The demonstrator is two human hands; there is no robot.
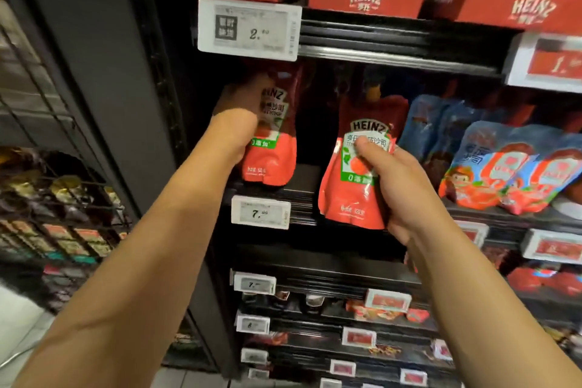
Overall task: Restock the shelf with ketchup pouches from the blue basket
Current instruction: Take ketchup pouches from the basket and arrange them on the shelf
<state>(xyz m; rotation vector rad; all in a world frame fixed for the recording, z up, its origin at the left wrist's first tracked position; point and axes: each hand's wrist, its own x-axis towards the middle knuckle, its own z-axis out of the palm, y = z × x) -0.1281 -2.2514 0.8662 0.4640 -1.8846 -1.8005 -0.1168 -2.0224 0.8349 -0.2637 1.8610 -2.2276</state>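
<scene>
**Two pouches going onto the shelf, basket out of sight**

Head view: both hands are up at the same shelf (302, 186), each with a ketchup pouch. The left hand (234, 123) reaches into the dark bay at the shelf's left end and holds the left pouch (271, 148) upright by its side, its bottom edge at or just above the shelf front; the fingers lie behind the pack, so I cannot tell how they are set. The right hand (400, 192) grips the right pouch (356, 173) from its right edge, thumb pressed on the label and fingers curled behind, in front of the shelf and not yet set down.

Judging by this, restocking is mid-way: one pouch is about placed, one still to go in. The bay behind looks dark and thinly filled, so more may be needed. The blue basket is not in view, so what remains cannot be told.

The pouches are soft red stand-up packs with a white and green label, slightly creased, tapering toward the top. Blue pouches (504, 164) sit just beside them on the right.
</scene>
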